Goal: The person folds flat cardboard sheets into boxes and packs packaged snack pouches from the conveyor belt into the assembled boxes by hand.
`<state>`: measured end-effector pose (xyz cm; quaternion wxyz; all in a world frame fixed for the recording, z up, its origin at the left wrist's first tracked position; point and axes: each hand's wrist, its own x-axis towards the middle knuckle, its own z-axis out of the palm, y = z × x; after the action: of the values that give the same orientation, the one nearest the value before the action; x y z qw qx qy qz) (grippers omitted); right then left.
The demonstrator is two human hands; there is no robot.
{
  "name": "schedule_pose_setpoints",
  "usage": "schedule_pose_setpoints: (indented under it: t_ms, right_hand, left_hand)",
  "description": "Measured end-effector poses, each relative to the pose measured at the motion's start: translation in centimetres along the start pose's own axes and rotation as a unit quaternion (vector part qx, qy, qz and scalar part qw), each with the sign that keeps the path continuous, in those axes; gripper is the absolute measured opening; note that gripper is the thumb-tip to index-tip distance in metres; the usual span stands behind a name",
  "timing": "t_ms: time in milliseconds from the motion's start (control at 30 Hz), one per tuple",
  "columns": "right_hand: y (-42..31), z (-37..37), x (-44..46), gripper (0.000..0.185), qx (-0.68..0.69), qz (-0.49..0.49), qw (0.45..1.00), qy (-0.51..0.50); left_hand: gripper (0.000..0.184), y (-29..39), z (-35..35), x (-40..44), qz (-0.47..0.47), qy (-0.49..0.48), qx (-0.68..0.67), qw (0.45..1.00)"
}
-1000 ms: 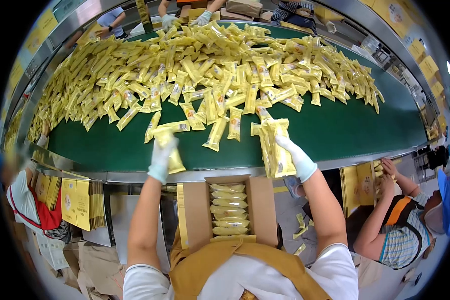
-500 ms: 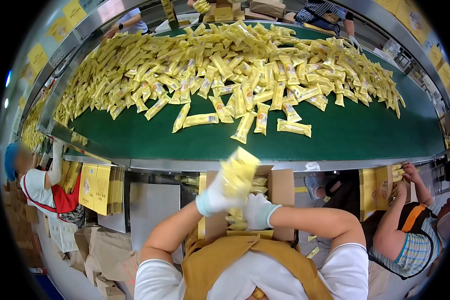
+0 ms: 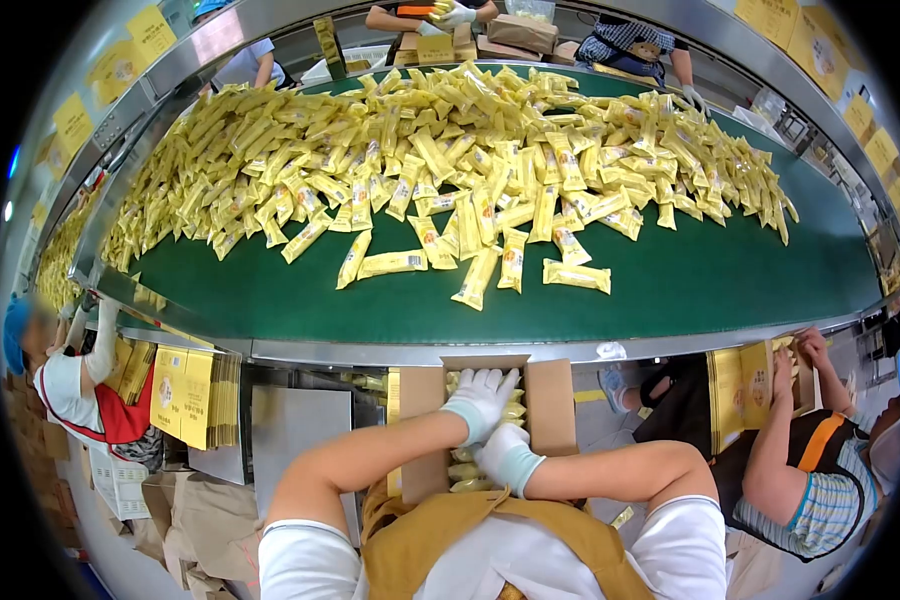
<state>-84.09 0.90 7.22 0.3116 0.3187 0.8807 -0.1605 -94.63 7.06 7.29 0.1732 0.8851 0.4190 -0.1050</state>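
Observation:
Right in front of me stands an open cardboard box [image 3: 552, 412], its flaps folded outward. Yellow-wrapped snack packets [image 3: 470, 470] lie in rows inside it. My left hand [image 3: 481, 402], in a white glove, rests on the packets near the box's far end, fingers stretched out. Closer to me, my gloved right hand [image 3: 507, 457] reaches down into the box against the packets; its fingers are hidden beneath it. Beyond the box, a large heap of the same packets [image 3: 400, 160] covers much of the green conveyor belt [image 3: 390, 315].
A metal edge [image 3: 420, 352] runs between belt and box. Flattened yellow cartons [image 3: 182, 398] stand at left beside a co-worker in a red apron [image 3: 128, 410]. At right another person [image 3: 810, 470] handles a yellow carton [image 3: 755, 385]. More workers stand across the belt.
My left hand has come down from above the box with a bunch of packets and now lies flat over packets inside it. My right hand stays in the box.

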Motion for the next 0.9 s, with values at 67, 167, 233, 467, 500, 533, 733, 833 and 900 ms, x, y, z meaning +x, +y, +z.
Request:
schedule_pose_setpoints:
  t_ms: [67, 167, 233, 467, 500, 533, 733, 833, 900]
  right_hand:
    - [1.6, -0.7, -0.8, 0.038, -0.007, -0.058, 0.996, 0.074]
    - [8.5, -10.9, -7.3, 0.039, 0.236, -0.178, 0.955, 0.002]
    - [14.9, -10.7, -7.9, 0.035, 0.488, -0.133, 0.857, 0.097]
    - [29.0, -2.0, 1.1, 0.055, 0.113, 0.223, 0.871, 0.424]
    - [29.1, -1.9, 1.6, 0.054, 0.086, 0.221, 0.870, 0.433]
    - [28.9, -2.4, 1.6, 0.053, 0.120, 0.240, 0.885, 0.380]
    - [26.3, -8.2, -1.2, 0.044, 0.340, 0.158, 0.835, 0.403]
    - [24.7, -11.6, 3.7, 0.049, 0.344, 0.212, 0.758, 0.512]
    - [26.2, -11.2, 10.1, 0.062, 0.335, 0.292, 0.788, 0.426]
  left_hand:
    - [0.111, -1.1, -0.7, 0.5, 0.025, -0.077, -0.032, 0.996]
    - [0.067, -3.4, -8.8, -0.8, 0.104, -0.193, -0.070, 0.973]
    - [0.046, -6.8, -13.9, -1.3, 0.102, -0.206, -0.245, 0.942]
    - [0.061, -20.6, -7.9, 4.7, -0.277, 0.218, 0.081, 0.932]
    - [0.066, -23.6, -4.7, 5.4, -0.266, 0.183, 0.015, 0.946]
    - [0.058, -24.1, -3.5, 5.0, -0.248, 0.251, 0.032, 0.935]
    - [0.041, -20.8, -9.9, 1.8, -0.245, 0.124, -0.125, 0.954]
    - [0.046, -15.7, -13.2, 5.3, -0.164, 0.122, -0.265, 0.942]
    - [0.049, -13.3, -11.8, 9.6, -0.204, 0.131, -0.233, 0.942]
